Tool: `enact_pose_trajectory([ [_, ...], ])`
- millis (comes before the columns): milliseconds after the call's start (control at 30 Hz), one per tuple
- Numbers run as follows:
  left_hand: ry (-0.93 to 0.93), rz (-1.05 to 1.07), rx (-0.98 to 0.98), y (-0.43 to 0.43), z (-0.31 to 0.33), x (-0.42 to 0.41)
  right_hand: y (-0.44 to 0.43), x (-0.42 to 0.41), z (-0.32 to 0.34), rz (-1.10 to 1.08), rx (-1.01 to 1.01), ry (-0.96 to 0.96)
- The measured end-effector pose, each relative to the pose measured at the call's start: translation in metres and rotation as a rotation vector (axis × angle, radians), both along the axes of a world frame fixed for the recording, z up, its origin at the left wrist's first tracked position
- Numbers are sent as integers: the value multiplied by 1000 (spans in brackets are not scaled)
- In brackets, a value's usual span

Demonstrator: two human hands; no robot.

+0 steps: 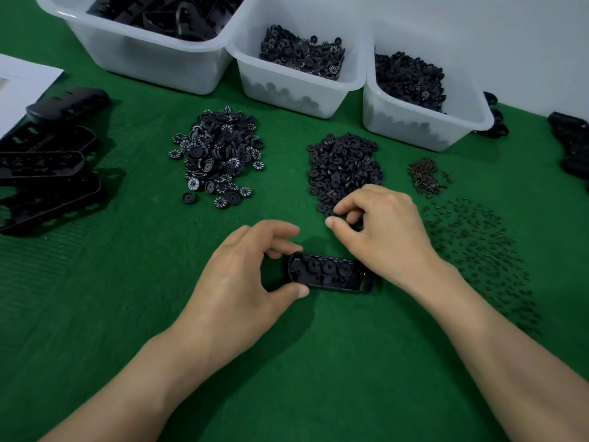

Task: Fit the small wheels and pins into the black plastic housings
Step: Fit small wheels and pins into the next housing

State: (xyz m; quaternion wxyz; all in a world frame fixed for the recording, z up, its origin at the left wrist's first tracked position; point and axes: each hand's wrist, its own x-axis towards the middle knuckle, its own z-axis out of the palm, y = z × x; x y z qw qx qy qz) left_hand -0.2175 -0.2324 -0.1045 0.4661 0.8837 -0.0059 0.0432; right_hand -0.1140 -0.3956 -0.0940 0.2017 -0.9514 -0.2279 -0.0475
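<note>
The black plastic housing (pixel 330 275) lies open side up on the green mat (pixel 95 298), right in front of me, with three round wheels seated in a row inside it. My left hand (pixel 242 275) grips its left end, thumb on the near edge and fingers curled over the far edge. My right hand (pixel 382 231) sits just beyond the housing's right end, wrist above it, thumb and curled fingers drawn together at the near edge of the pile of plain black wheels (pixel 344 167). I cannot tell whether a wheel is pinched between them.

To the left of that pile is a heap of numbered wheels (pixel 216 154) with white digits around their faces. To its right is a small mound of brownish pins (pixel 427 177), and nearer me a wide scatter of dark pins (pixel 478 256) beside my right forearm.

Along the back stand three translucent bins: a large bin (pixel 153 59) of black housings, a middle bin (pixel 299 90) of numbered wheels, and a right bin (pixel 424 122) of plain wheels. At the far left, a stack of housings (pixel 47 167) rests near a white sheet (pixel 19 81). More black parts (pixel 573 145) lie at the right edge.
</note>
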Motion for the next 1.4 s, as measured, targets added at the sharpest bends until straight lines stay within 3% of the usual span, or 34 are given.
enact_pose_trajectory([
  [333,-4,-2,11,0,-1,1,5,2,-1,26,49,23],
  [500,0,-2,6,0,-1,0,-21,-12,14,175,215,119],
  [633,0,-4,15,2,-2,0,-42,-31,16,321,141,124],
  [1033,-1,-2,24,0,-1,-1,-40,-34,9,396,59,-54],
  [1267,-8,-8,32,1,0,0,-65,-25,20,177,312,47],
  [1400,-10,-53,56,-4,4,-1,-95,-28,26,66,350,67],
])
